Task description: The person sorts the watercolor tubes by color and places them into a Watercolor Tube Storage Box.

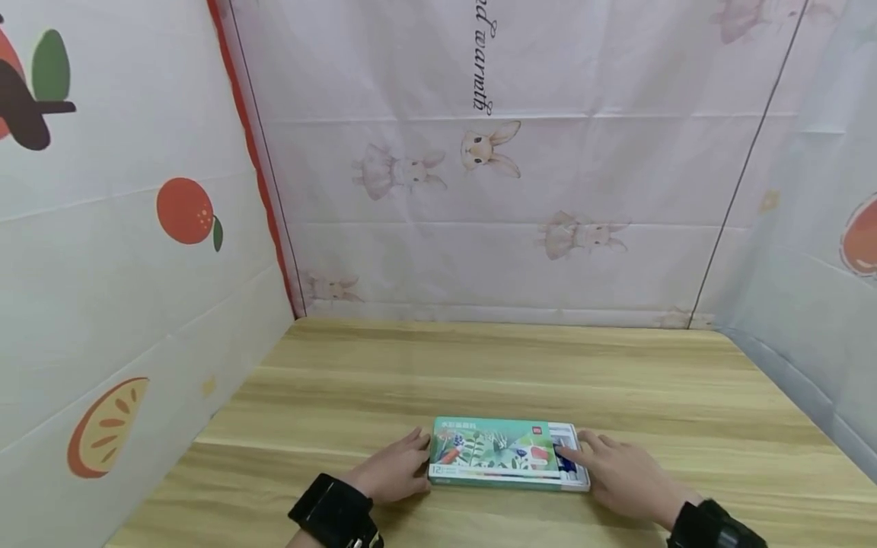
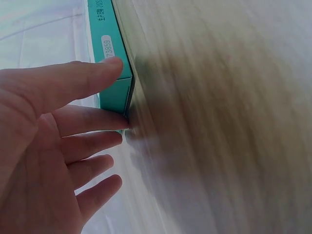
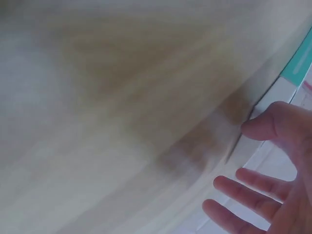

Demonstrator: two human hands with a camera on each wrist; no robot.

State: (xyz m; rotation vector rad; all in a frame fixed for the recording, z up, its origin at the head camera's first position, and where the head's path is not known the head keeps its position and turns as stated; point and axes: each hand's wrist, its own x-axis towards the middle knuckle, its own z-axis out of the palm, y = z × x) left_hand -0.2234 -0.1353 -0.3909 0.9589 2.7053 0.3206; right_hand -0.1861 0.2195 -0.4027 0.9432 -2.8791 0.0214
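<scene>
A flat teal paint box (image 1: pixel 493 450) with a plant print lies on the table in the head view. From the right end of its sleeve, a white inner tray (image 1: pixel 584 478) juts out a short way, with dark blue tubes partly showing. My left hand (image 1: pixel 392 468) holds the box's left end; the left wrist view shows the thumb on the teal side and the index finger at the corner, other fingers spread. At the tray, my right hand (image 1: pixel 626 473) grips the protruding end, its index finger over the top. In the right wrist view the thumb (image 3: pixel 263 124) presses the tray's white side.
The wood-grain table (image 1: pixel 479 365) reaches back to a hanging cloth (image 1: pixel 425 259) with rabbit prints. Fruit-printed cloth (image 1: pixel 137 304) stands along the left side, and a pale cloth (image 1: pixel 822 320) along the right. Black bands (image 1: pixel 336 511) sit on both wrists.
</scene>
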